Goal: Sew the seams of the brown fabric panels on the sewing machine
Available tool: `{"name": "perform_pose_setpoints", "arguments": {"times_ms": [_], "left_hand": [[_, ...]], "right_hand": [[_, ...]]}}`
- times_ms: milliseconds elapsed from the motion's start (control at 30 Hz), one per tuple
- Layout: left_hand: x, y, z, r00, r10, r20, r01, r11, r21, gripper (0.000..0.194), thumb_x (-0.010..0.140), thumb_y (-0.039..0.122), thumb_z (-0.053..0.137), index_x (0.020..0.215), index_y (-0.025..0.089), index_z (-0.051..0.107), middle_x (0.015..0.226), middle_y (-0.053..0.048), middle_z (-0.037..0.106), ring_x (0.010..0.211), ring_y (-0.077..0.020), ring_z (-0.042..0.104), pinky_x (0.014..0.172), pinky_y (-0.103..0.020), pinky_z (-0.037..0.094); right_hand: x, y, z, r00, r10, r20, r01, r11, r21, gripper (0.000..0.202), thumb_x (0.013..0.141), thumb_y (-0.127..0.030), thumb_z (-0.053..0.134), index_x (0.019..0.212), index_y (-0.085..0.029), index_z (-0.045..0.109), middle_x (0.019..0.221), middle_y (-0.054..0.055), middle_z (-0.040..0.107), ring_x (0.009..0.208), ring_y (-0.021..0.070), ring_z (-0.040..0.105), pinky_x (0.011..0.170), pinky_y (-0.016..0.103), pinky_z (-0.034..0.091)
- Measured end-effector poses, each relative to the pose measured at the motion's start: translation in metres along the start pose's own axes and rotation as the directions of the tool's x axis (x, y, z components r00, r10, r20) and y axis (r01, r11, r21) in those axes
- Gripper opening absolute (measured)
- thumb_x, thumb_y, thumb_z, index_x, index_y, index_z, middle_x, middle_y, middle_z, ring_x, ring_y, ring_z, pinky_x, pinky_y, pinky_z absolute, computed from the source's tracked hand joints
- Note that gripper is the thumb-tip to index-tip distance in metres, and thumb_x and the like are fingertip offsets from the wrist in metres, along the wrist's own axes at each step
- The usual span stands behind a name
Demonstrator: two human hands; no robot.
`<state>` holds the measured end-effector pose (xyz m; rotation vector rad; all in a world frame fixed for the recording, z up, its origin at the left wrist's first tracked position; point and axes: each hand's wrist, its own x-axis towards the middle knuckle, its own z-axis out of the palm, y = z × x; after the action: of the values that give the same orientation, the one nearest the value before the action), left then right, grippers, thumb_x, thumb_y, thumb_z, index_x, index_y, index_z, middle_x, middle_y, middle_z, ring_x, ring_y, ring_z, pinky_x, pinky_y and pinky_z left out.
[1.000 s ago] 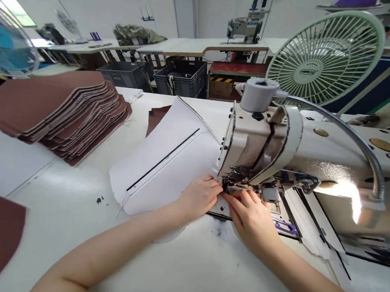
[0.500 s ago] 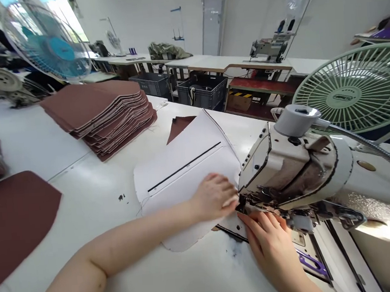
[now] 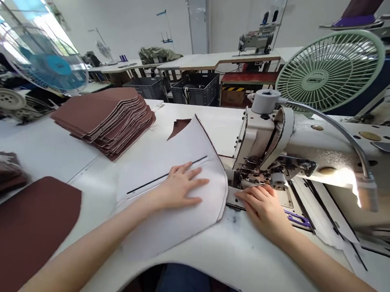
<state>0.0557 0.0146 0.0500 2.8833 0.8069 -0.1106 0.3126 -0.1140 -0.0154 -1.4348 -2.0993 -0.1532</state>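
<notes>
A white-faced fabric panel (image 3: 187,224) with a dark edge and a straight black line across it lies on the table, left of the sewing machine (image 3: 259,137). My left hand (image 3: 181,187) rests flat on this panel, fingers spread, over part of the line. Beside the needle area, my right hand (image 3: 264,205) lies on the machine's metal plate (image 3: 232,197), its fingers close together and fairly stretched out. I see no cloth held in it, though its fingertips are partly hidden by the machine head. The panel's right edge sits just short of the plate.
A stack of brown panels (image 3: 102,119) stands at the back left. One brown panel (image 3: 37,232) lies at the near left, a smaller brown piece (image 3: 178,128) behind the white one. A green fan (image 3: 330,72) is behind the machine, and a lamp (image 3: 366,192) hangs at right.
The white panel has come away from the needle area, leftward and nearer to me. My left hand went with it and now lies spread. My right hand stays by the plate; the view has shifted.
</notes>
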Motion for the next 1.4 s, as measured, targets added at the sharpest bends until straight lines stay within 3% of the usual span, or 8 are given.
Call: {"name": "perform_pose_setpoints", "arguments": {"times_ms": [133,267,433,533,633,900,1067,1400], "left_hand": [[-0.054,0.014,-0.034,0.993,0.059,0.103,-0.037,0.978,-0.206,0.063,0.087,0.049,0.058,0.144,0.034,0.036,0.132,-0.007,0.055,0.122,-0.0302,0.047,0.098,-0.042,0.041],[-0.050,0.009,-0.048,0.999,-0.043,0.030,0.051,0.948,-0.313,0.044,0.096,0.042,0.041,0.137,0.027,0.046,0.121,-0.006,0.057,0.098,-0.0187,0.060,0.085,-0.029,0.048],[0.027,-0.006,-0.019,0.968,0.039,-0.248,-0.061,0.995,-0.083,0.047,0.092,0.031,0.045,0.136,0.017,0.047,0.139,-0.013,0.046,0.127,-0.0267,0.044,0.107,-0.042,0.036],[0.072,-0.003,0.011,0.969,0.147,-0.200,-0.147,0.989,0.014,0.047,0.090,0.024,0.046,0.136,0.016,0.047,0.145,-0.013,0.043,0.135,-0.0272,0.036,0.110,-0.046,0.031],[0.094,0.003,0.033,0.975,0.184,-0.128,-0.179,0.983,0.044,0.047,0.089,0.018,0.044,0.135,0.014,0.048,0.148,-0.012,0.040,0.140,-0.0264,0.028,0.113,-0.045,0.028],[0.070,0.019,0.039,0.972,0.223,-0.074,-0.227,0.972,-0.059,0.053,0.083,0.016,0.044,0.136,0.013,0.045,0.152,-0.013,0.033,0.143,-0.0266,0.022,0.113,-0.048,0.030],[0.064,0.033,0.046,0.941,0.277,-0.196,-0.311,0.935,-0.170,0.045,0.081,0.018,0.046,0.126,0.013,0.052,0.140,-0.014,0.048,0.133,-0.0247,0.039,0.113,-0.045,0.034],[0.076,0.047,0.060,0.902,0.286,-0.324,-0.358,0.914,-0.190,0.046,0.082,0.024,0.045,0.124,0.009,0.056,0.128,-0.015,0.056,0.125,-0.0275,0.043,0.108,-0.046,0.039]], "right_hand": [[0.003,-0.007,0.002,0.996,-0.076,0.042,0.078,0.996,-0.040,0.031,0.095,-0.012,0.040,0.119,-0.018,0.058,0.106,0.010,0.066,0.093,0.0221,0.059,0.080,0.038,0.044],[0.006,-0.025,0.003,0.985,-0.167,-0.039,0.160,0.978,-0.134,0.042,0.092,-0.007,0.042,0.132,-0.019,0.048,0.129,0.014,0.057,0.113,0.0245,0.055,0.086,0.038,0.045],[0.008,-0.040,0.006,0.956,-0.290,-0.040,0.281,0.947,-0.153,0.036,0.095,-0.016,0.049,0.129,-0.024,0.052,0.133,0.006,0.058,0.129,0.0214,0.046,0.101,0.039,0.037],[0.007,-0.036,0.009,0.975,-0.222,0.024,0.223,0.961,-0.165,0.025,0.095,-0.023,0.051,0.117,-0.018,0.061,0.127,0.007,0.063,0.123,0.0222,0.051,0.097,0.038,0.040],[0.008,-0.029,0.012,0.980,-0.175,0.098,0.187,0.975,-0.124,0.025,0.091,-0.025,0.054,0.111,-0.013,0.063,0.117,0.010,0.068,0.112,0.0234,0.058,0.085,0.036,0.047],[0.000,-0.046,0.006,0.933,-0.327,0.151,0.342,0.936,-0.084,0.015,0.083,-0.016,0.052,0.090,-0.012,0.065,0.091,0.012,0.070,0.091,0.0242,0.062,0.070,0.034,0.047],[-0.002,-0.057,-0.002,0.896,-0.424,0.133,0.433,0.900,-0.049,0.010,0.077,-0.017,0.053,0.073,-0.016,0.062,0.068,0.005,0.062,0.060,0.0174,0.053,0.053,0.030,0.039],[-0.005,-0.051,-0.016,0.893,-0.440,0.097,0.445,0.894,-0.040,0.010,0.074,-0.017,0.052,0.068,-0.017,0.060,0.059,0.002,0.055,0.053,0.0158,0.044,0.048,0.029,0.028]]}}
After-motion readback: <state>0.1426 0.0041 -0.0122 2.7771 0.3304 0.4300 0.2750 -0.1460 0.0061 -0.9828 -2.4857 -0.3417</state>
